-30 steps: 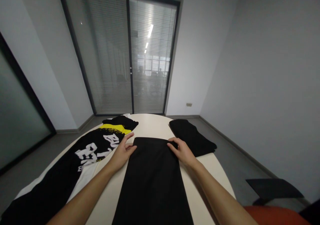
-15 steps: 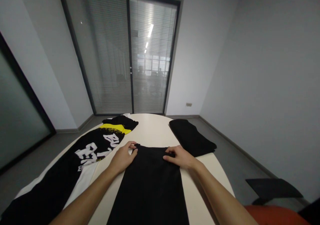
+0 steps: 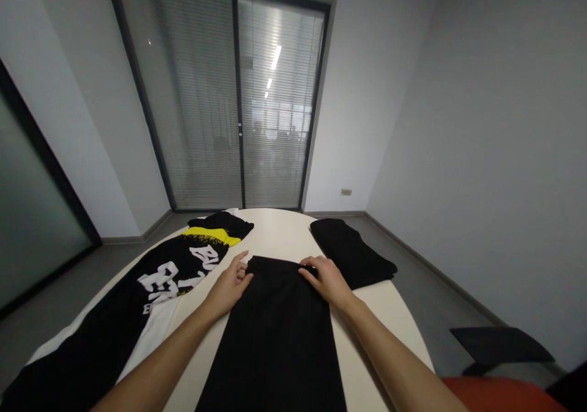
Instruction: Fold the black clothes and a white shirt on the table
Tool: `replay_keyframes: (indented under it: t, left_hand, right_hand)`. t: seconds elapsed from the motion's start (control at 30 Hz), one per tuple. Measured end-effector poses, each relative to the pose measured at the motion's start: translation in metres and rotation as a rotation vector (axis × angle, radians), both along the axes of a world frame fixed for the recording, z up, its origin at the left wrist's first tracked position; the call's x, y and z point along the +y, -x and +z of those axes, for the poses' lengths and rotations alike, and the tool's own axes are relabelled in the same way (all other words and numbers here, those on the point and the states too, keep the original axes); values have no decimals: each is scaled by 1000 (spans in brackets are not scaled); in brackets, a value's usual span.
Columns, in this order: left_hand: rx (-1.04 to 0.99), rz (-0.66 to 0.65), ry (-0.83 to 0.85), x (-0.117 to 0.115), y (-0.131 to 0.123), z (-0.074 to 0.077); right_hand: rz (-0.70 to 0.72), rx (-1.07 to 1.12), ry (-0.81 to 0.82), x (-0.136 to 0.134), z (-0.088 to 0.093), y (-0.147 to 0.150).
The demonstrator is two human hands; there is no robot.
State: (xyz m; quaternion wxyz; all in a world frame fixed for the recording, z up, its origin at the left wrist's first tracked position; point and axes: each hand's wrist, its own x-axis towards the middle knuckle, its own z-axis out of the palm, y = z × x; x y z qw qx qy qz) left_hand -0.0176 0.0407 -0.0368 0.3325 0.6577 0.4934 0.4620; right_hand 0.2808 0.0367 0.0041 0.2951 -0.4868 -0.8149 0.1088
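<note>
A long black garment (image 3: 279, 332) lies flat in front of me, its far end a nearly straight edge across the table. Its kind is hard to make out; it has the long, narrow shape of folded trousers. My left hand (image 3: 228, 286) is at the far left corner, thumb and curled fingers closed on the cloth. At the far right corner, my right hand (image 3: 329, 282) pinches the edge between thumb and fingers. The near end of the garment runs out of view at the bottom.
A black, white and yellow printed top (image 3: 158, 280) lies along the left of the round cream table (image 3: 279, 231). A folded black garment (image 3: 351, 253) sits at the right edge. Beyond the table's right side stands a chair with a red seat (image 3: 495, 395) and black armrest (image 3: 502, 343).
The far edge of the black garment has shifted slightly away from me at the left and now slants down to the right. My right hand's grip has shifted a little.
</note>
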Motion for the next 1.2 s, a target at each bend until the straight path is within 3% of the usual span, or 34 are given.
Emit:
replay_keyframes:
  t: [0.1, 0.2, 0.57, 0.83, 1.0, 1.2]
  left_hand:
    - [98, 21, -1, 2, 2, -10]
    - [151, 62, -43, 0, 1, -10]
    - [25, 89, -37, 5, -2, -17]
    - [268, 223, -88, 6, 4, -20]
    - [495, 287, -137, 7, 5, -20]
    - [433, 230, -77, 9, 5, -22]
  right_hand:
    - [8, -5, 99, 7, -9, -6]
    - [41, 60, 70, 9, -10, -9]
    - [-7, 81, 103, 10, -12, -18]
    - [-201, -53, 117, 15, -25, -22]
    - [-239, 32, 141, 18, -30, -18]
    - [-244, 154, 304, 22, -33, -18]
